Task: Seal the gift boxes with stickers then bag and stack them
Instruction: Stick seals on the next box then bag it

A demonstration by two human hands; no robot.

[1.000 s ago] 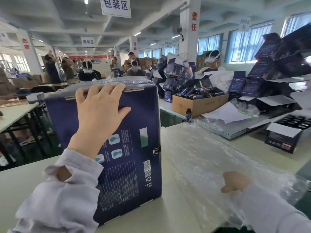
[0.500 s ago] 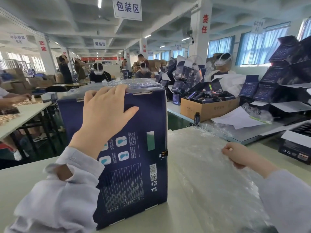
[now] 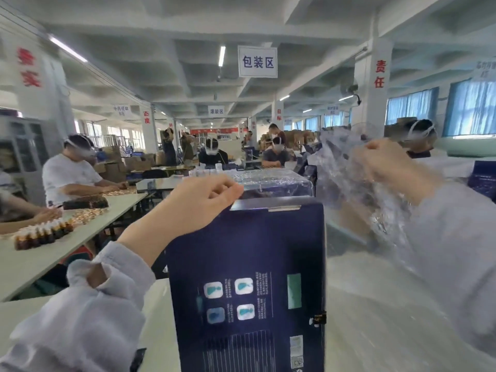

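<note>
On the table, the gift box is gripped upright by the left hand, seemingly for the bag clutched in the right hand.

A white hanging sign shows at twelve o'clock, a pillar with red characters at two o'clock, blue curtains at three, and at nine a seated person by a table bearing small brown bottles.
</note>
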